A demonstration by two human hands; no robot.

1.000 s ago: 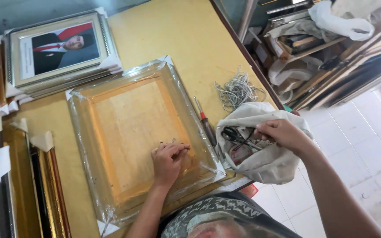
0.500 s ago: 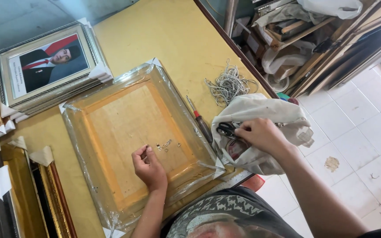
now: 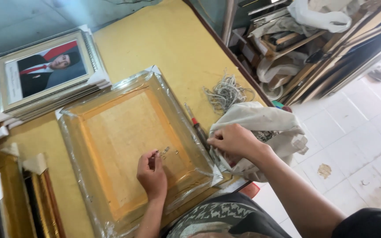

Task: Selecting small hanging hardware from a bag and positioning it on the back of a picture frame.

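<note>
A plastic-wrapped gold picture frame (image 3: 89, 123) lies face down on the yellow table (image 3: 168, 39), its brown backing board up. My left hand (image 3: 151, 172) rests on that backing with fingertips pinched on a small metal piece near some tiny loose metal bits (image 3: 166, 152). My right hand (image 3: 233, 140) reaches into a beige cloth bag (image 3: 269, 121) at the table's right edge; what its fingers hold is hidden. A red-handled tool (image 3: 195, 124) lies between the frame and the bag.
A stack of framed portraits (image 3: 45, 70) sits at the far left. More gold frames (image 3: 27, 194) stand along the left edge. A tangle of grey wire (image 3: 226, 91) lies beyond the bag. Cluttered shelves (image 3: 296, 48) and white floor tiles (image 3: 353, 145) are on the right.
My left hand slid back toward me along the backing board. My right hand went from holding a dark tool above the bag to reaching down into the bag's near edge.
</note>
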